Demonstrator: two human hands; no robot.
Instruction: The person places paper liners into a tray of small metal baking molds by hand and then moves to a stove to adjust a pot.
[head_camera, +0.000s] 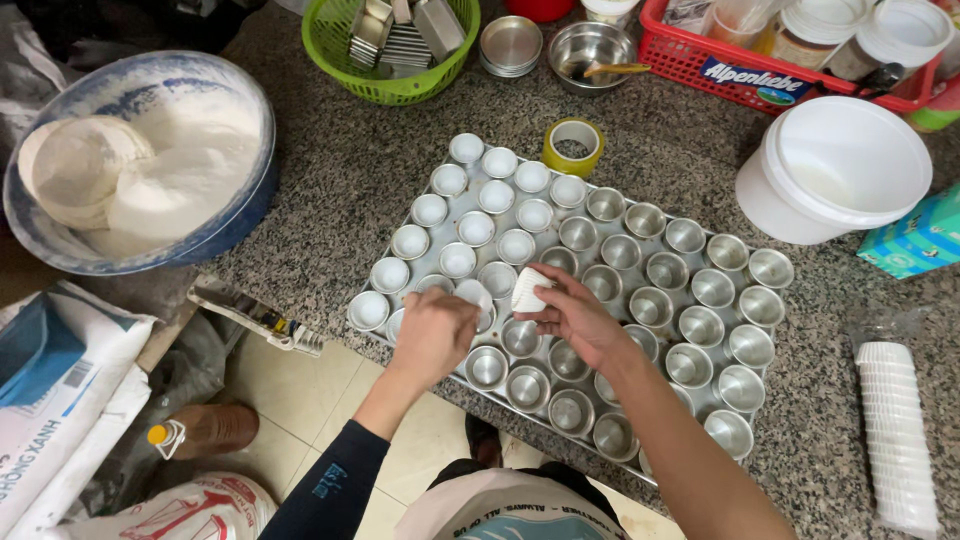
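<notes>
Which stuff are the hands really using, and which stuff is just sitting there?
In use:
left hand
right hand
stack of white paper cups
tray of small metal moulds

Just lying about:
tape roll
white bucket
green basket
red basket
blue bowl

Granite counter: white bucket as landmark; red basket behind it; yellow tape roll to its left; green basket farther left; blue-rimmed basin far left.

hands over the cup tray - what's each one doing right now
Left hand: closed, fingers down on a lined metal cup.
Right hand: holding a small stack of white paper liners.
</notes>
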